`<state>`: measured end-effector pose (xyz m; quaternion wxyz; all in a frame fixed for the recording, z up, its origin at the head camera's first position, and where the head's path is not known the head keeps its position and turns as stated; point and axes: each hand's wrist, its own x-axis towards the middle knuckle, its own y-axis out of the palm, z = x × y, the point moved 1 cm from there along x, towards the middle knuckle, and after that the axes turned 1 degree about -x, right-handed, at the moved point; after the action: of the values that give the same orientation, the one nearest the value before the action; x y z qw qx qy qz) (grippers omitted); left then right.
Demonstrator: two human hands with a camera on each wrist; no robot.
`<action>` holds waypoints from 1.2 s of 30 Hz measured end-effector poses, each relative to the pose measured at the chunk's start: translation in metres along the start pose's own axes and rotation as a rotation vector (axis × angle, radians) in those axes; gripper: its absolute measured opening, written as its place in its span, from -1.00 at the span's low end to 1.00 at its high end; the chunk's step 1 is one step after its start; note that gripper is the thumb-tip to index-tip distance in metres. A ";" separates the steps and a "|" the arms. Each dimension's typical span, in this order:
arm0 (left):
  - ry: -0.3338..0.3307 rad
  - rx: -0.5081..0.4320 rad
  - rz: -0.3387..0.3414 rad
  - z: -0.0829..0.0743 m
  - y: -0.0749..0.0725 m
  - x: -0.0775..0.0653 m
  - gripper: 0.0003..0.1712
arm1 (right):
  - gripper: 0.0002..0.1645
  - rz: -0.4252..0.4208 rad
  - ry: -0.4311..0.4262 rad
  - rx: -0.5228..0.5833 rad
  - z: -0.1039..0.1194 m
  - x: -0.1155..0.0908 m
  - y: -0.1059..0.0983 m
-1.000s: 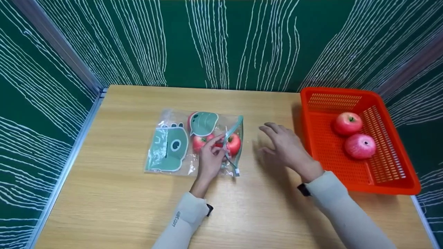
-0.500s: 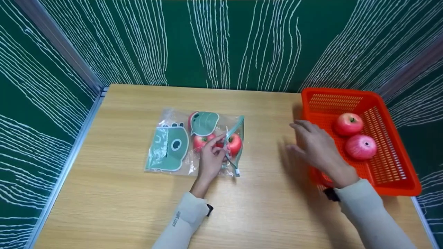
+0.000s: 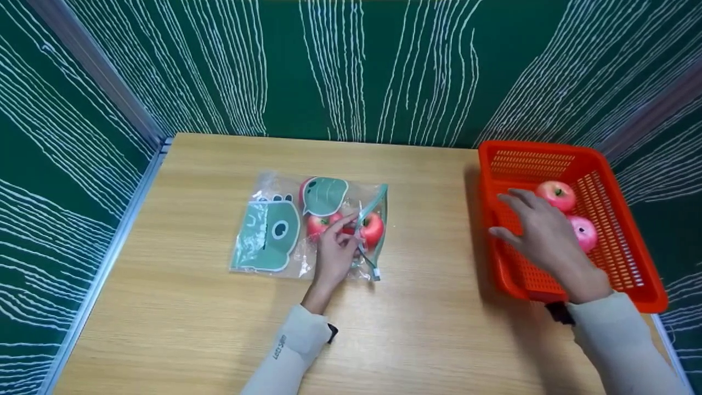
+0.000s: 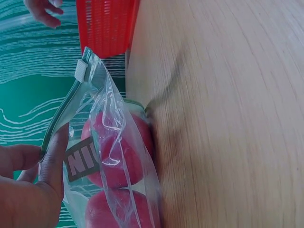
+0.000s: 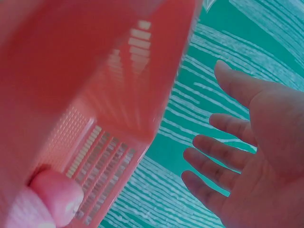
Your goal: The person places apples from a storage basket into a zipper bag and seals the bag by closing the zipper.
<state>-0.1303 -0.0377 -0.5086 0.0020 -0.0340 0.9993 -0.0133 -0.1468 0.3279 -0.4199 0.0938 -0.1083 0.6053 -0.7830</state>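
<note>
My left hand (image 3: pixel 334 253) pinches the green zip edge of a clear zip bag (image 3: pixel 296 249) printed with green cartoon shapes. Its slider (image 4: pixel 80 70) shows at one end of the zip in the left wrist view. Inside the bag lie several red apples (image 3: pixel 372 230), partly covered by the prints and my fingers. Over the red basket (image 3: pixel 502 282) hovers my right hand (image 3: pixel 548 236), fingers spread and holding nothing. Two apples sit in the basket: a red one (image 3: pixel 558 193) and a pinkish one (image 3: pixel 584 233), the latter partly hidden by the hand.
The basket stands at the right of the wooden table (image 3: pixel 208 329), its slotted walls rising around the fruit. Green panels (image 3: pixel 307 71) with white wavy lines enclose the back and both sides.
My right hand has moved rightward from beside the bag to above the basket, fingers still spread. My left hand and the bag have stayed in place.
</note>
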 end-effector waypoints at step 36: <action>0.050 0.007 0.006 -0.002 -0.002 0.001 -0.43 | 0.30 0.217 0.192 -0.013 -0.104 -0.011 -0.020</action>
<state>-0.1312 -0.0400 -0.5068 -0.0229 -0.0307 0.9991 -0.0178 -0.1664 0.4321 -0.4262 0.1186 0.0326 0.6246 -0.7712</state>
